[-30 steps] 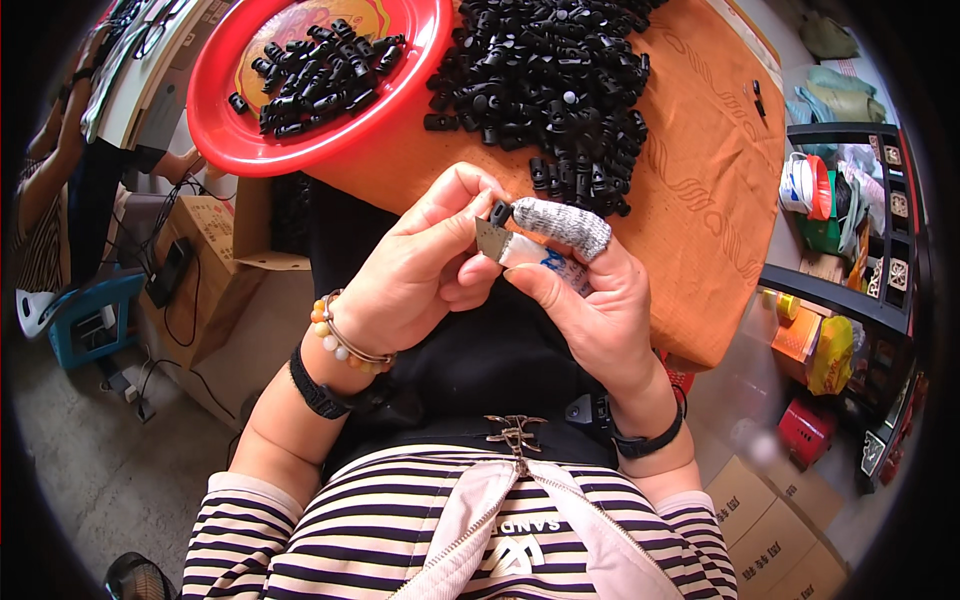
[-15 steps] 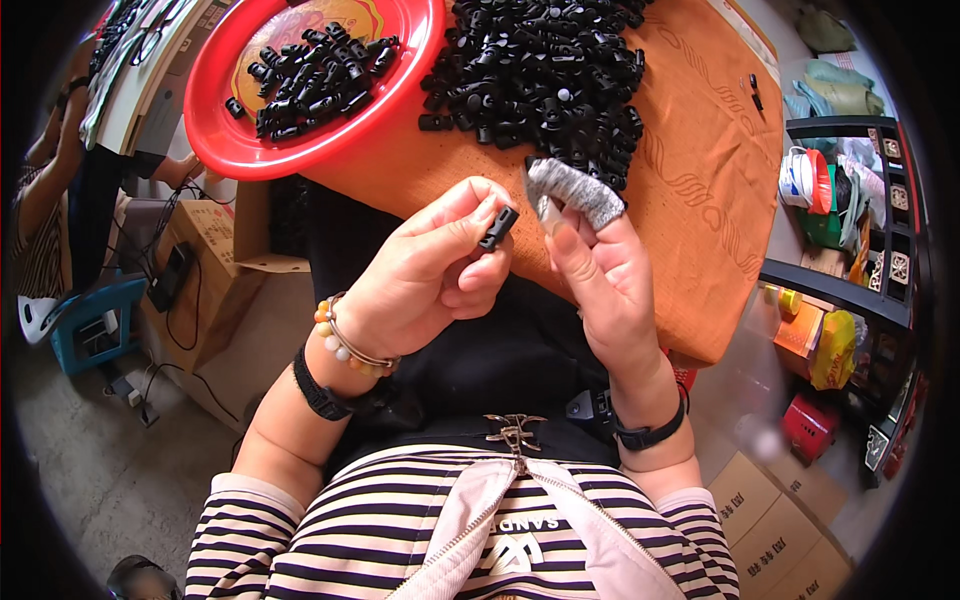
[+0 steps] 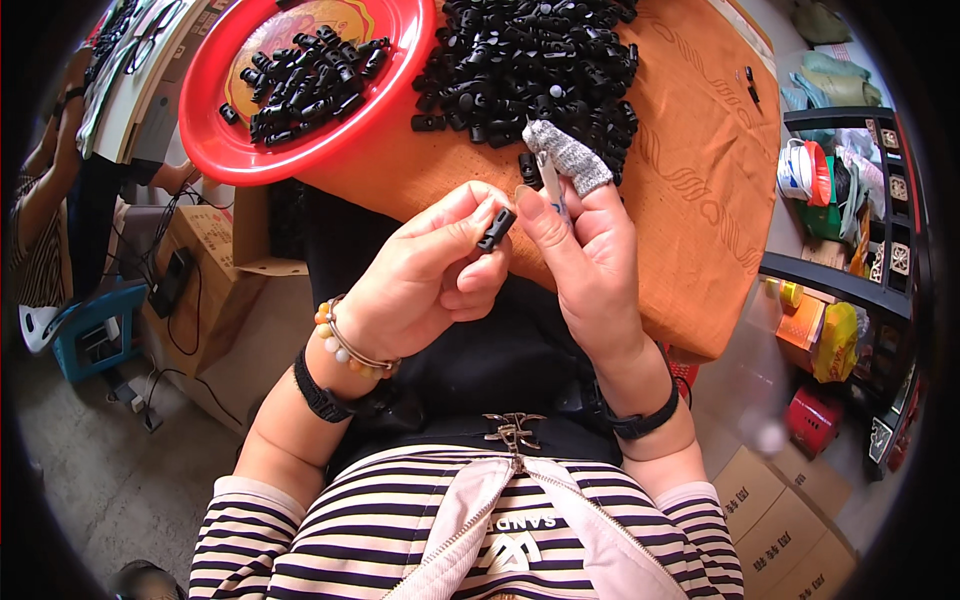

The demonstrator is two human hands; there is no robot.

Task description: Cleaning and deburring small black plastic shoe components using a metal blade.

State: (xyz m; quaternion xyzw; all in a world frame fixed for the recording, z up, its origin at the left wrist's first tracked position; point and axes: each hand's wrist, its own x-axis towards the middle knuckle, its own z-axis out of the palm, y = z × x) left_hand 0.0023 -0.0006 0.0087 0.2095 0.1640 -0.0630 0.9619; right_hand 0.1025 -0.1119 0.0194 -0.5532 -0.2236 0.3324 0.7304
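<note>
My left hand (image 3: 440,250) pinches a small black barrel-shaped plastic piece (image 3: 496,229) with a notch in its side, between thumb and forefinger. Just right of it is my right hand (image 3: 590,250). A grey knitted cover (image 3: 568,155) sits over its index finger. A thin, pale, blade-like tool (image 3: 548,178) stands between that finger and the thumb; its lower part is hidden by the hand. The right thumb tip is close to the black piece. Beyond the hands lies a big heap of similar black pieces (image 3: 530,70) on the orange cloth (image 3: 690,200).
A red plastic tray (image 3: 200,130) at the far left holds more black pieces (image 3: 305,85). Two small dark pieces (image 3: 752,85) lie at the cloth's right. Shelving (image 3: 840,285) and cardboard boxes (image 3: 790,530) stand right. Another person's arm (image 3: 60,170) and a blue stool (image 3: 95,330) show left.
My right hand has moved left and slightly down toward the black piece, its thumb now nearer it. The blade-like tool shows more plainly. My left hand keeps its pinch almost unmoved.
</note>
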